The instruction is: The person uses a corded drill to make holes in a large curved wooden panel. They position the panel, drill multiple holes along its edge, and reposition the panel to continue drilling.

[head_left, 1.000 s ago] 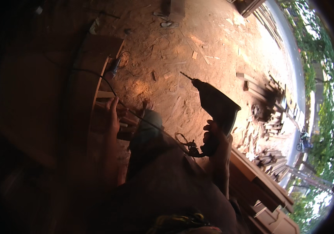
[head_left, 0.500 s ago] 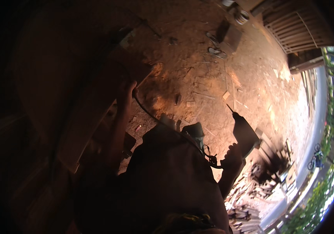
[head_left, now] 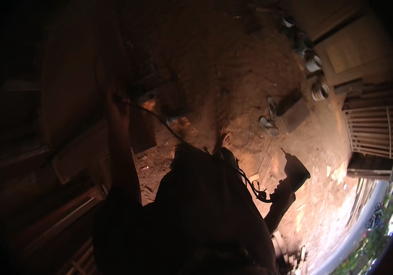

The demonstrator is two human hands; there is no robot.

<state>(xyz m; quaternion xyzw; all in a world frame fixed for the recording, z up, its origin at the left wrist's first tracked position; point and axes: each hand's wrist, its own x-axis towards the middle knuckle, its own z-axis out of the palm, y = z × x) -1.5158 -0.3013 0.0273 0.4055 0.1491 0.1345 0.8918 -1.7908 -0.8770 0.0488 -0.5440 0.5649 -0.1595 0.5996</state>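
Note:
My right hand (head_left: pixel 281 192) is wrapped round the handle of a power drill (head_left: pixel 297 172), held out on the right with its bit pointing away. From the drill's grip a dark power cord (head_left: pixel 171 129) runs in a loose curve across the front of my body to my left hand (head_left: pixel 117 104). The fingers of that hand are closed on the cord, close to a large wooden panel (head_left: pixel 75 87) in deep shade. Where the cord goes beyond my left hand is too dark to see.
On the dirt floor lie a pair of sandals (head_left: pixel 269 118) beside a brown block (head_left: pixel 296 114). Paint cans (head_left: pixel 314 63) stand farther back. A slatted wooden piece (head_left: pixel 374 132) is at the right. Wood scraps (head_left: pixel 292 257) lie at the lower right, and a motorbike (head_left: pixel 374 219) stands outside.
My view has turned left, so the floor items appear farther right and lower. My left hand has moved left, with the cord stretched farther. The drill remains in my right hand.

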